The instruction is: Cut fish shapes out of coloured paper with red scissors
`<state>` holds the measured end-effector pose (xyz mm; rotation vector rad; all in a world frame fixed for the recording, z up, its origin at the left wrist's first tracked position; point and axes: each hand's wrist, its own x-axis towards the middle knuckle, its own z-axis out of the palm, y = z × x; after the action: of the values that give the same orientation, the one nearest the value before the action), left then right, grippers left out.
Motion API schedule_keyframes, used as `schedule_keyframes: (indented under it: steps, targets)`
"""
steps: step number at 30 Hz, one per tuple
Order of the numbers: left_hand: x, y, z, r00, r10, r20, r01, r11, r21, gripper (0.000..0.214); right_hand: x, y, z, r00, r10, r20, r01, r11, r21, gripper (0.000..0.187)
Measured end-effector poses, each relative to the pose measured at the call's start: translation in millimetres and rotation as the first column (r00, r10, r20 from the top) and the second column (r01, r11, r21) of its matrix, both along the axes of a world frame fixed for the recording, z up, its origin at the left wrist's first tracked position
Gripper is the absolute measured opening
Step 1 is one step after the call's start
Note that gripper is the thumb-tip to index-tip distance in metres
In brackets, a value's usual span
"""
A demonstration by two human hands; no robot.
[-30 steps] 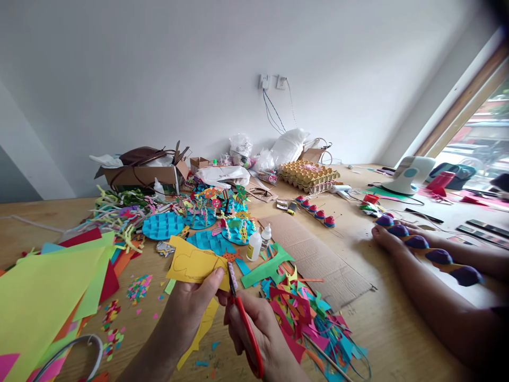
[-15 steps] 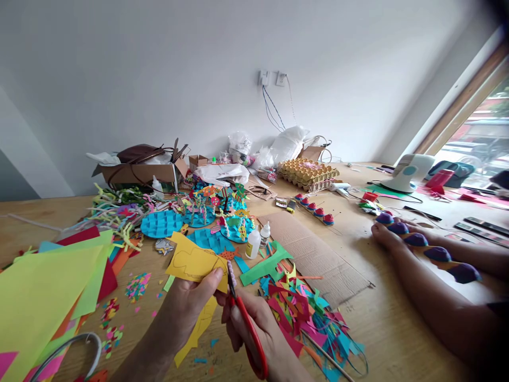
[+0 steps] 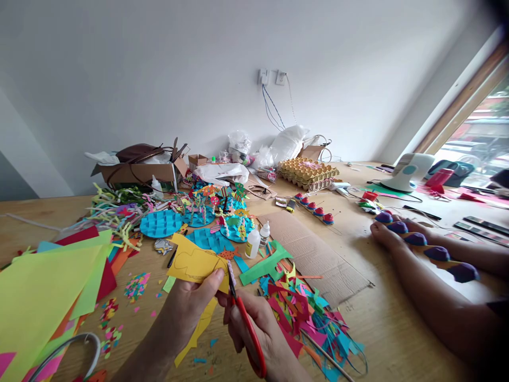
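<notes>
My left hand [image 3: 194, 300] pinches a piece of yellow paper [image 3: 194, 261] with pencil outlines drawn on it. In my right hand [image 3: 252, 318] are scissors [image 3: 254, 342] with red handles, their dark blades at the paper's right edge. Below my left hand a yellow paper offcut [image 3: 199, 331] hangs or lies; which one I cannot tell. Beyond the paper stand two white glue bottles [image 3: 252, 244]. Several blue grid bases [image 3: 161, 224] lie farther back, some bearing paper fish and twisted stems.
Coloured paper sheets [image 3: 47, 286] spread at the left, with paper dots beside them. Scraps [image 3: 294, 313] pile right of my hands, near flat cardboard [image 3: 314, 254]. At the right, another person's arms [image 3: 413, 297] hold a painted egg-carton strip [image 3: 415, 239]. Egg trays [image 3: 308, 172] stand behind.
Hardly anything differs. My hands, the paper and the scissors keep almost the same place, and the view has shifted slightly. The other person's egg-carton strip has moved a little left.
</notes>
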<state>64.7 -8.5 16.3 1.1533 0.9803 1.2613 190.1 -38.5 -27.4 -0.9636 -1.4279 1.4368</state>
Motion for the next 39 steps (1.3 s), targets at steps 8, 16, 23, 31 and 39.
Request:
schedule_keyframes:
  steps: [8,16,23,31,39]
  targets:
    - [-2.5,-2.0,2.2,1.0,-0.03,-0.002,0.03,0.999,-0.016,0.015,0.5,-0.2,-5.7,0.999,0.018,-0.031,-0.019,1.0,-0.013,0.049]
    - [-5.2,0.5,4.1,0.994,-0.111,0.02,0.111,0.993,-0.036,0.014,3.9,0.2,-7.0,0.999,0.036,-0.008,-0.036,0.999,-0.006,0.049]
    - [-7.3,0.1,5.6,0.992,-0.125,0.035,0.127,0.99,-0.068,0.013,2.9,-0.2,-10.3,0.999,0.038,0.01,-0.038,0.999,-0.019,0.048]
    - [-9.7,2.1,1.7,0.99,-0.143,0.02,0.144,0.987,-0.077,0.013,3.6,0.9,-6.7,0.999,0.022,0.045,-0.023,1.0,0.005,0.05]
    - [-10.5,1.9,2.6,0.983,-0.183,0.005,0.183,0.977,-0.109,0.014,2.7,0.4,-7.9,0.999,0.027,0.03,-0.027,1.0,0.0,0.051]
